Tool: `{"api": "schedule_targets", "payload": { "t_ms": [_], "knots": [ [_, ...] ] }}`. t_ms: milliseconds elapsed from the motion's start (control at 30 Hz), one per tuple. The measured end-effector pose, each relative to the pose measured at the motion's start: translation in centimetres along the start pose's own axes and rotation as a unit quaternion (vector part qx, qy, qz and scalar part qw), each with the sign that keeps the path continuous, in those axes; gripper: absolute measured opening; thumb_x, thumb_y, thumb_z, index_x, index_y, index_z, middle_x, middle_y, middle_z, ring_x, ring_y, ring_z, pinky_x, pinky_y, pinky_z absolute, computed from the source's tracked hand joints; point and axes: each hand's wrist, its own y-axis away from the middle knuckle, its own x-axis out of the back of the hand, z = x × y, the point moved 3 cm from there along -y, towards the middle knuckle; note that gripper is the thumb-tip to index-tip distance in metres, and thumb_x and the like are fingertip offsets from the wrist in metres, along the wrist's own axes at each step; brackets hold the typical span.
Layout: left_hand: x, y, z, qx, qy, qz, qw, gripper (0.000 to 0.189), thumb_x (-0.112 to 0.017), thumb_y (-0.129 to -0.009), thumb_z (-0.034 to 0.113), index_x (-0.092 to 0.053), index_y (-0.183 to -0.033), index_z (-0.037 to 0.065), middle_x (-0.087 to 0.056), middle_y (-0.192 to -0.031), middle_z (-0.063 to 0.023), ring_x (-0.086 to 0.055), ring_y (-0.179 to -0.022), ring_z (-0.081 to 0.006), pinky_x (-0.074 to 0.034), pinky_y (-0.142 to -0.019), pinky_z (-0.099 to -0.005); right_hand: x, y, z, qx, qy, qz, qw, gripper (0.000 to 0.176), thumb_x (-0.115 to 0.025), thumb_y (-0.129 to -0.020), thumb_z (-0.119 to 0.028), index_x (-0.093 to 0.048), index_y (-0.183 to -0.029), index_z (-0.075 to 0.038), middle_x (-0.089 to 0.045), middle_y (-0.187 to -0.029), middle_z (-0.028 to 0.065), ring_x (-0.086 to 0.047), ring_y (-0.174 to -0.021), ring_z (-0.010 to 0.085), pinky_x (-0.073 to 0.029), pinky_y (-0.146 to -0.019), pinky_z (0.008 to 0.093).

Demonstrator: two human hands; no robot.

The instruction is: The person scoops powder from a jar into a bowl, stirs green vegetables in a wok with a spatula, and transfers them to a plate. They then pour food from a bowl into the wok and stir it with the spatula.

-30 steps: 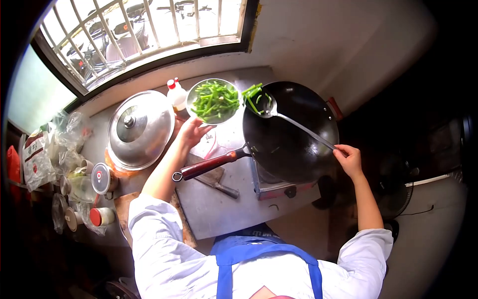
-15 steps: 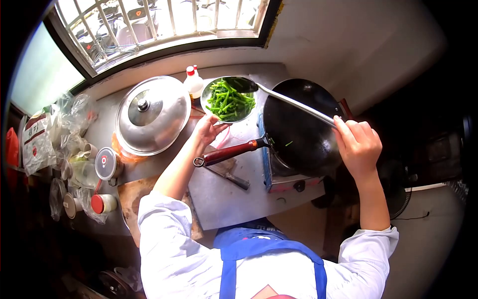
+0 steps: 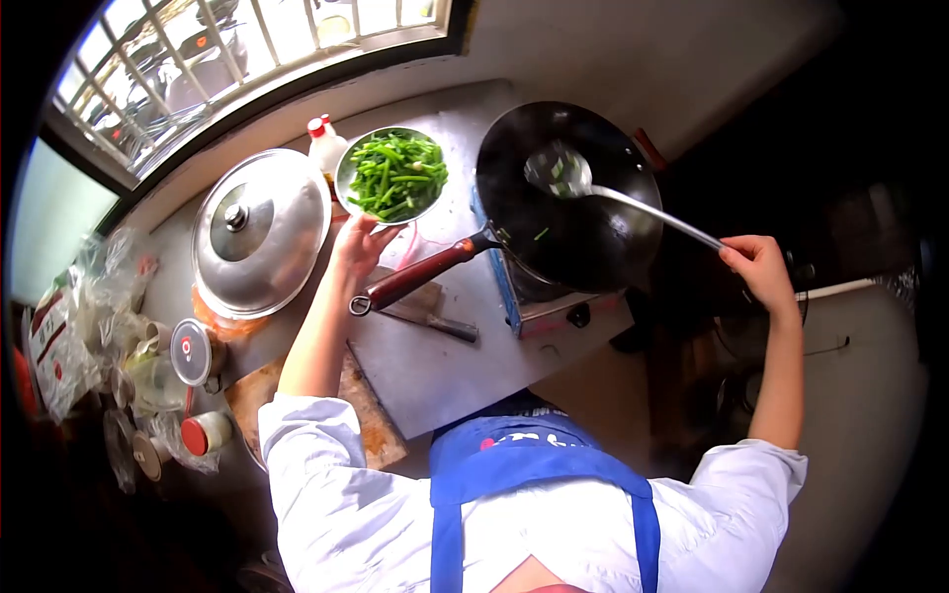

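Observation:
My left hand [image 3: 364,240] grips the near rim of a bowl [image 3: 342,181] heaped with cut green vegetables [image 3: 398,176], left of the wok. In my right hand [image 3: 761,272] is the end of the long metal handle of a ladle [image 3: 638,205]. The ladle's round head is inside the black wok [image 3: 593,247], with some green bits in it. A few green pieces lie on the wok's dark surface. The wok's red-brown handle [image 3: 420,274] points left, toward the counter's middle.
The wok rests on a stove [image 3: 563,314]. A large domed lid [image 3: 282,232], red-capped bottles [image 3: 324,146], a cleaver [image 3: 430,318] and a cutting board [image 3: 361,405] are on the counter [image 3: 415,381]. Jars [image 3: 196,353] and plastic bags [image 3: 74,346] crowd the left. A barred window [image 3: 237,59] is behind.
The ladle's head has moved from over the vegetable bowl into the wok, and my right hand has shifted right. My left hand still holds the bowl. The camera view has shifted.

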Motion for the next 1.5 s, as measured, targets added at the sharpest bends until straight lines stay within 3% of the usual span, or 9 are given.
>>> {"api": "schedule_targets", "payload": {
  "t_ms": [267, 400, 800, 1067, 1267, 1333, 1400, 1467, 1500],
  "knots": [
    [1.9, 0.4, -0.6, 0.021, -0.03, 0.002, 0.999, 0.048, -0.054, -0.084, 0.005, -0.046, -0.131, 0.0, -0.056, -0.132, -0.0158, -0.059, -0.115, -0.0349, -0.046, -0.107, -0.0496, 5.5, -3.7, -0.5, -0.168, 0.171, -0.204, 0.949, 0.017, -0.073, -0.078, -0.016, -0.075, -0.084, -0.001, -0.065, -0.062, 0.0046, -0.056, -0.055, 0.0091, -0.046, -0.052, 0.0241],
    [3.8, -0.8, -1.5, 0.038, -0.026, -0.014, 0.999, 0.047, -0.057, -0.083, 0.009, -0.049, -0.129, 0.004, -0.059, -0.127, -0.0124, -0.058, -0.115, -0.0325, -0.045, -0.105, -0.0487, 4.0, -8.0, 2.4, -0.107, 0.174, -0.264, 0.943, 0.02, -0.071, -0.081, -0.017, -0.076, -0.094, -0.001, -0.065, -0.066, 0.0039, -0.056, -0.056, 0.0091, -0.044, -0.051, 0.0241],
    [2.9, 0.5, -2.0, 0.051, -0.009, 0.017, 0.998, 0.043, -0.058, -0.083, 0.006, -0.051, -0.125, 0.005, -0.062, -0.122, -0.0083, -0.063, -0.106, -0.0259, -0.054, -0.096, -0.0416, -2.9, -8.5, 5.2, -0.154, -0.071, -0.301, 0.938, 0.028, -0.069, -0.086, -0.019, -0.073, -0.108, -0.001, -0.061, -0.068, 0.0001, -0.045, -0.052, 0.0031, -0.028, -0.043, 0.0162],
    [1.0, -0.3, -2.9, 0.035, -0.017, -0.007, 0.999, 0.046, -0.053, -0.082, 0.003, -0.047, -0.128, 0.0, -0.06, -0.125, -0.0152, -0.062, -0.11, -0.0309, -0.051, -0.101, -0.0433, -5.8, -8.6, 5.9, -0.077, -0.068, -0.197, 0.975, 0.03, -0.067, -0.089, -0.018, -0.071, -0.113, -0.002, -0.065, -0.075, -0.0012, -0.053, -0.063, 0.0048, -0.041, -0.056, 0.0195],
    [-2.1, -1.9, -4.1, 0.012, 0.018, -0.003, 1.0, 0.032, -0.055, -0.084, 0.003, -0.049, -0.115, 0.003, -0.059, -0.118, -0.0151, -0.061, -0.109, -0.0348, -0.05, -0.1, -0.0514, -7.4, -8.0, 4.4, 0.002, -0.139, -0.106, 0.985, 0.028, -0.067, -0.088, -0.011, -0.07, -0.112, 0.002, -0.065, -0.079, -0.0002, -0.056, -0.073, 0.0067, -0.043, -0.065, 0.0211],
    [-2.2, -2.5, -4.4, 0.017, 0.035, 0.001, 0.999, 0.028, -0.054, -0.084, 0.002, -0.048, -0.112, 0.004, -0.06, -0.116, -0.0149, -0.063, -0.106, -0.0344, -0.051, -0.098, -0.0514, -8.0, -6.5, 1.3, 0.179, -0.069, -0.001, 0.981, 0.025, -0.068, -0.086, -0.005, -0.069, -0.11, 0.002, -0.064, -0.081, 0.0005, -0.056, -0.073, 0.0078, -0.044, -0.066, 0.0212],
    [-2.1, -2.1, -4.2, 0.018, 0.048, 0.001, 0.999, 0.03, -0.053, -0.086, 0.001, -0.047, -0.115, 0.006, -0.061, -0.116, -0.0142, -0.065, -0.102, -0.0329, -0.055, -0.094, -0.0487, -9.8, -3.5, -2.7, 0.19, 0.023, 0.082, 0.978, 0.026, -0.07, -0.082, 0.0, -0.068, -0.108, 0.001, -0.062, -0.083, 0.0061, -0.059, -0.072, 0.0161, -0.046, -0.066, 0.027],
    [-1.4, -1.1, -3.6, 0.0, 0.031, -0.03, 0.999, 0.037, -0.052, -0.087, 0.002, -0.045, -0.123, 0.007, -0.061, -0.118, -0.0139, -0.065, -0.101, -0.0313, -0.056, -0.092, -0.0461, -12.1, -0.5, -6.3, 0.346, 0.168, 0.214, 0.898, 0.03, -0.071, -0.08, -0.001, -0.068, -0.11, -0.001, -0.061, -0.084, 0.0108, -0.06, -0.075, 0.0268, -0.048, -0.067, 0.0342],
    [-0.9, -0.4, -3.4, -0.004, 0.032, -0.02, 0.999, 0.041, -0.052, -0.087, 0.002, -0.044, -0.126, 0.008, -0.061, -0.118, -0.0137, -0.065, -0.101, -0.0306, -0.056, -0.092, -0.0451, -13.5, 0.7, -7.3, 0.333, 0.179, 0.224, 0.899, 0.031, -0.071, -0.079, -0.001, -0.068, -0.11, -0.002, -0.062, -0.086, 0.0116, -0.059, -0.076, 0.0297, -0.049, -0.068, 0.0367]
  ]
}}
